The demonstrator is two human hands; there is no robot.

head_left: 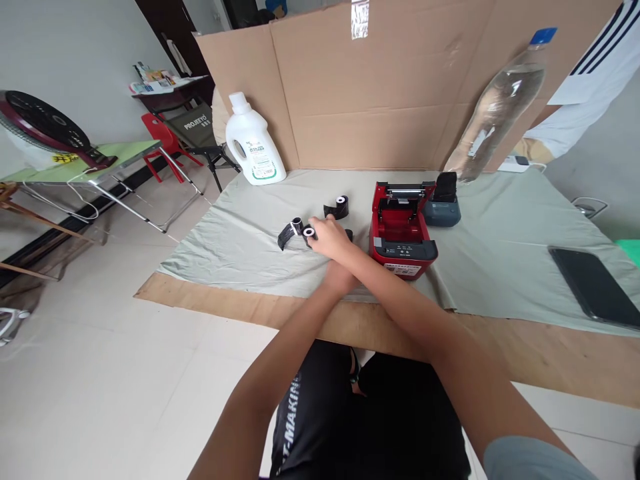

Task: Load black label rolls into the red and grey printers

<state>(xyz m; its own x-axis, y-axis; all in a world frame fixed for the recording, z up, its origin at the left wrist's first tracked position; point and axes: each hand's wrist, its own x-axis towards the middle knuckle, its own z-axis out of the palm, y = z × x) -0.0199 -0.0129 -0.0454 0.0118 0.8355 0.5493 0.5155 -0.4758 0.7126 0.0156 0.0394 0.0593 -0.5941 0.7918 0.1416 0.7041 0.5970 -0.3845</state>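
Right hand (pixel 327 238) pinches black ribbon roll (pixel 309 233) at its fingertips, left of open red printer (pixel 403 250). Right crosses over left hand (pixel 342 276); left's grip is hidden, can't tell.

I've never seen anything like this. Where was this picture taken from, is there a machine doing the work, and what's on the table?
No robot here: these are a person's two bare arms, crossed at the wrists. The one picture comes from a camera worn on the head, looking forward and down.

The right hand has its fingers at a small black roll, though the grip is too small to make out. The left hand is partly hidden beneath the right wrist.

On the grey-green cloth lie two more black rolls, a red device with its lid up, a dark phone, a white jug and a clear bottle. Cardboard stands behind.
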